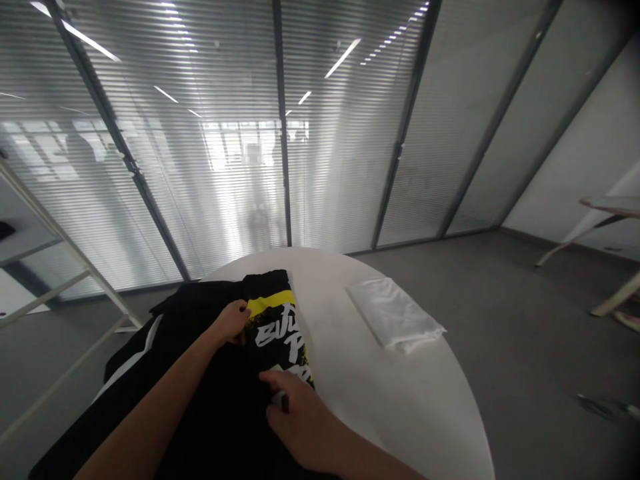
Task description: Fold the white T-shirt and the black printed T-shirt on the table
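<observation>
A black garment [273,297] with a yellow stripe and white lettering lies folded on a round white table [400,400]. My left hand [231,321] rests on it beside the yellow stripe, fingers curled and pinching the fabric. My right hand [293,413] lies on the near part of the print, fingers bent and pressing the cloth. More black clothing with a white stripe [150,360] spreads to the left under my arms.
A folded white cloth [395,313] lies on the table to the right. A white metal rack [65,267] stands at the left. Glass walls with blinds [280,133] are behind the table. Another table [613,207] stands at the far right on grey floor.
</observation>
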Tool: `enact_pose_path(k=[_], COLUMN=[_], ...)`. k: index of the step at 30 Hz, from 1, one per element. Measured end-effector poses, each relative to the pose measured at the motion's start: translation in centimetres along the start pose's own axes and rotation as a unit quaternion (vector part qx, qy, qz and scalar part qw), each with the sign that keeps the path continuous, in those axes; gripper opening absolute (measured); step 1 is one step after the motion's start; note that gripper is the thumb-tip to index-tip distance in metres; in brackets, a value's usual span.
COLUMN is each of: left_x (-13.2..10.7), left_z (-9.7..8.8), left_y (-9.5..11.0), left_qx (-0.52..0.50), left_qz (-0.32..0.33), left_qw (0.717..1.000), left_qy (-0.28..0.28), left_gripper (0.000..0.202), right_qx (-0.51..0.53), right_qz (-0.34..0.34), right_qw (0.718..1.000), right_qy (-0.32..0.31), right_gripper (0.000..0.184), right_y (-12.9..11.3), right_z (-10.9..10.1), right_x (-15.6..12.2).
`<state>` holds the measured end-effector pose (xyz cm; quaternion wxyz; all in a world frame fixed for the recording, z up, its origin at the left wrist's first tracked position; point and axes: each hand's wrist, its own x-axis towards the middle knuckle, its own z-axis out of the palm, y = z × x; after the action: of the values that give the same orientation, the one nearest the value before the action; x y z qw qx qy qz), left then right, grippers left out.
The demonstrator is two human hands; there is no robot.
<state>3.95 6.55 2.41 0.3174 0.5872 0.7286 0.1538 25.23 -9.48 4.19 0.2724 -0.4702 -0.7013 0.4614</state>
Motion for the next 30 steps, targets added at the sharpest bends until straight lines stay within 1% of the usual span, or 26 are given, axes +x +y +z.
enact_pose_path(k=[2, 4, 7, 9, 12, 14, 16, 17, 18, 19, 21, 22, 24, 25, 26, 27, 28, 30], left_x=[0.0, 0.2, 1.1, 1.6, 1.8, 1.3, 0.4, -0.2, -1.0, -1.8, -3.6, -4.4, -6.0, -6.6, -7.1, -7.5, -7.7, -7.9], left_z=[-0.4, -0.8, -1.5, -1.9, -2.2, -2.1, -2.0, -2.0, -2.0, -2.1, -2.2, -2.3, -2.2, -2.1, -1.9, -1.7, -1.5, -1.2], left_y=[-0.2, -0.5, -1.3, -1.9, -2.9, -3.4, -3.6, -3.5, -3.4, -3.2, -2.8, -2.7, -2.7, -2.8, -3.0, -3.2, -3.4, -3.7], left_qx=[-0.055, -0.068, -0.001, 0.054, 0.169, 0.237, 0.269, 0.277, 0.282, 0.283, 0.275, 0.266, 0.245, 0.236, 0.231, 0.228, 0.226, 0.220], left_qz=[-0.003, 0.016, 0.071, 0.088, 0.072, 0.050, 0.029, 0.020, 0.013, 0.008, -0.004, -0.012, -0.034, -0.045, -0.050, -0.052, -0.051, -0.042], left_qw=[0.998, 0.997, 0.993, 0.988, 0.977, 0.965, 0.958, 0.955, 0.953, 0.951, 0.950, 0.953, 0.963, 0.967, 0.969, 0.970, 0.971, 0.973], left_qy=[0.015, 0.042, 0.096, 0.113, 0.111, 0.104, 0.098, 0.102, 0.112, 0.126, 0.146, 0.142, 0.107, 0.087, 0.072, 0.064, 0.062, 0.060], left_gripper=[0.031, 0.037, 0.040, 0.041, 0.049, 0.053, 0.055, 0.057, 0.058, 0.060, 0.060, 0.059, 0.057, 0.056, 0.056, 0.055, 0.055, 0.054], right_qx=[-0.013, -0.018, -0.014, -0.009, 0.007, 0.024, 0.031, 0.025, 0.011, -0.013, -0.077, -0.108, -0.125, -0.109, -0.068, -0.020, 0.022, 0.070], right_qz=[-0.029, -0.044, -0.039, -0.040, -0.049, -0.036, -0.026, -0.032, -0.041, -0.048, -0.039, -0.021, 0.045, 0.083, 0.127, 0.175, 0.207, 0.227], right_qw=[0.999, 0.999, 0.998, 0.998, 0.998, 0.997, 0.992, 0.989, 0.990, 0.993, 0.996, 0.993, 0.987, 0.987, 0.986, 0.982, 0.976, 0.968], right_qy=[-0.007, -0.024, -0.043, -0.039, -0.033, -0.069, -0.123, -0.139, -0.135, -0.109, -0.015, 0.033, 0.087, 0.089, 0.080, 0.072, 0.065, 0.078], right_gripper=[0.053, 0.055, 0.059, 0.060, 0.062, 0.062, 0.058, 0.053, 0.047, 0.042, 0.034, 0.034, 0.032, 0.033, 0.036, 0.039, 0.041, 0.042], right_y=[0.1, -0.2, -0.8, -1.3, -1.8, -2.1, -2.4, -2.4, -2.3, -2.1, -0.9, 0.0, 2.3, 3.5, 4.6, 5.7, 6.5, 7.4], right_z=[0.6, 1.0, 1.5, 2.1, 3.2, 3.7, 3.5, 3.1, 2.5, 1.7, -0.3, -1.4, -3.3, -4.1, -4.7, -5.2, -5.5, -5.9], right_x=[-0.4, -0.6, -0.6, -0.5, -0.7, -1.1, -1.6, -1.7, -1.7, -1.6, -0.8, -0.2, 1.4, 2.4, 3.4, 4.5, 5.6, 7.8])
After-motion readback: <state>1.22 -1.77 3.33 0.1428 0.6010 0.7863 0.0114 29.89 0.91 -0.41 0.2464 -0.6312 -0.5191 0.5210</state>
